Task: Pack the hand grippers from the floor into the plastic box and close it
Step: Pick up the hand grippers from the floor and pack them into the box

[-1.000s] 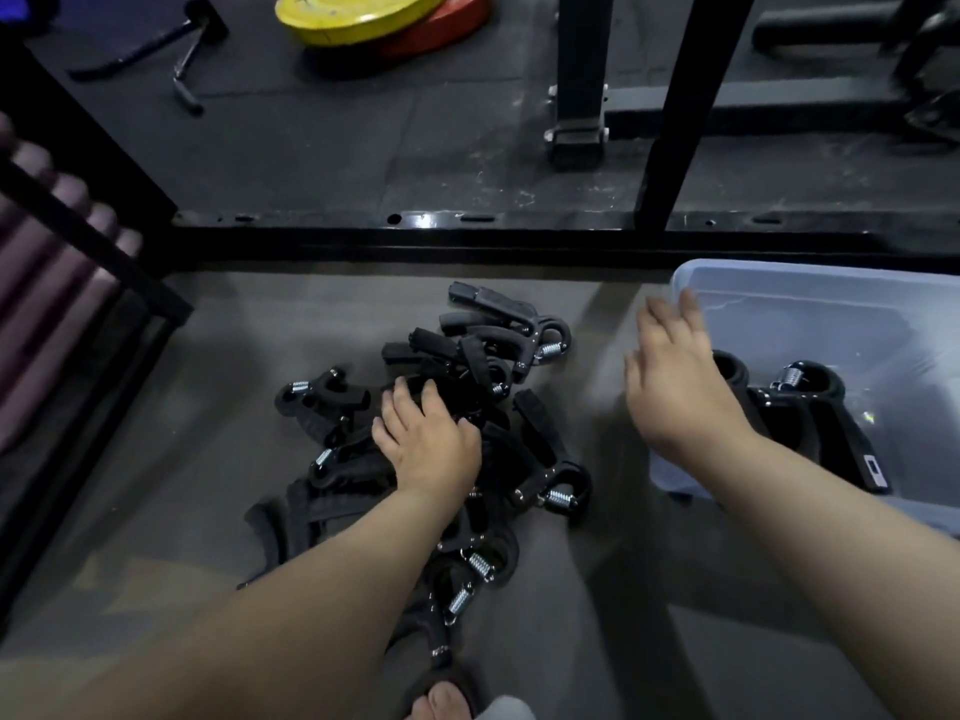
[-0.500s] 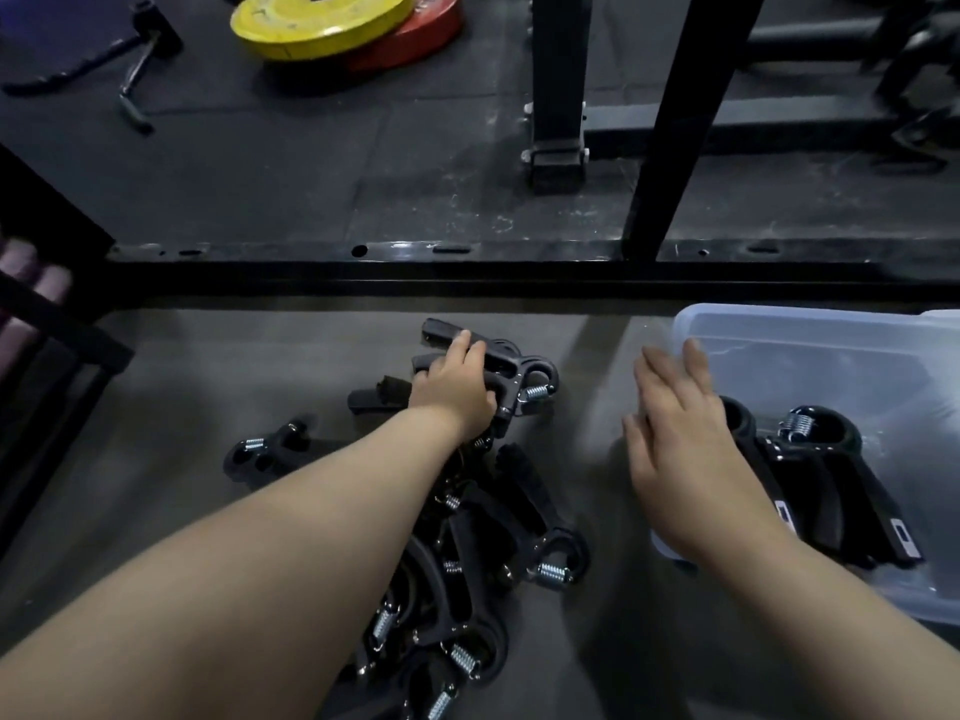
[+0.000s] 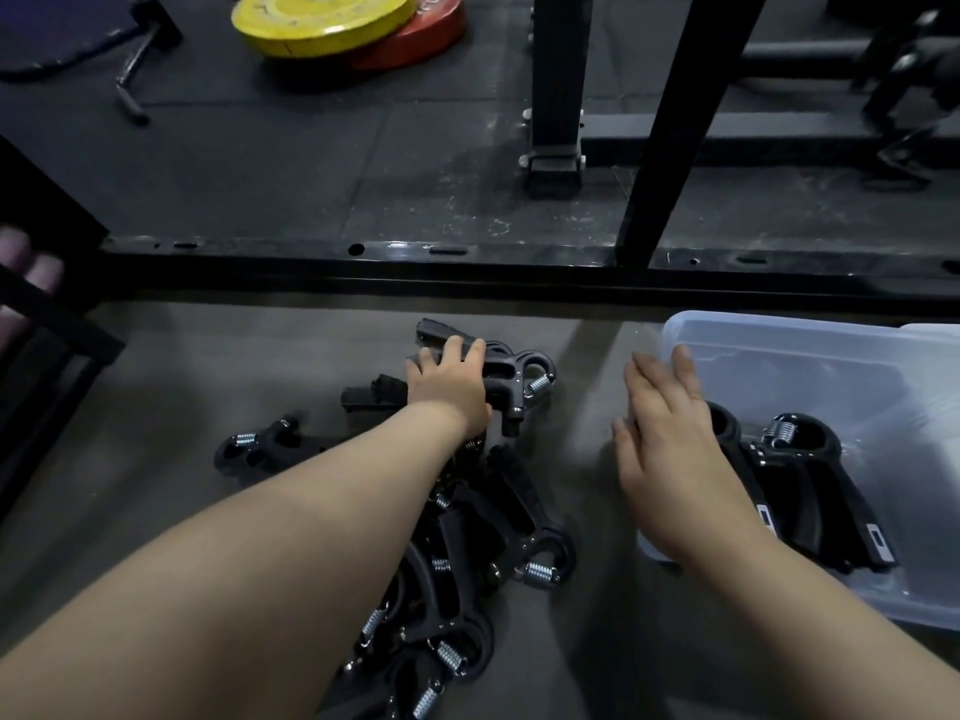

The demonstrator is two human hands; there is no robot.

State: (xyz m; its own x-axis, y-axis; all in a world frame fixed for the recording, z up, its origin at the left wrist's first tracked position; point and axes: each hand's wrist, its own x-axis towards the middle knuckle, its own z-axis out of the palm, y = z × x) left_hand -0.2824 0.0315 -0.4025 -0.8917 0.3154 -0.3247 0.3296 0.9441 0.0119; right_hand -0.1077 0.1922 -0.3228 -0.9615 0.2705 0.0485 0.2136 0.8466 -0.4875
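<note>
Grey gym floor (image 3: 208,381) lies under us; our left hand (image 3: 449,392) curls round the top hand gripper (image 3: 514,376) at the far end of the pile (image 3: 483,537); our right hand (image 3: 665,449) is flat, fingers straight, holding nothing, over the left edge of the plastic box (image 3: 779,340); black grippers (image 3: 810,491) lie inside that box; a yellow weight plate (image 3: 322,18) sits far off.

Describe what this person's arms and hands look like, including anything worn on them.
The left hand and right hand are bare: no gloves, rings or markings show. The left forearm and right forearm are uncovered too, with no sleeve, watch or band in view. The right hand is slightly blurred.
</note>
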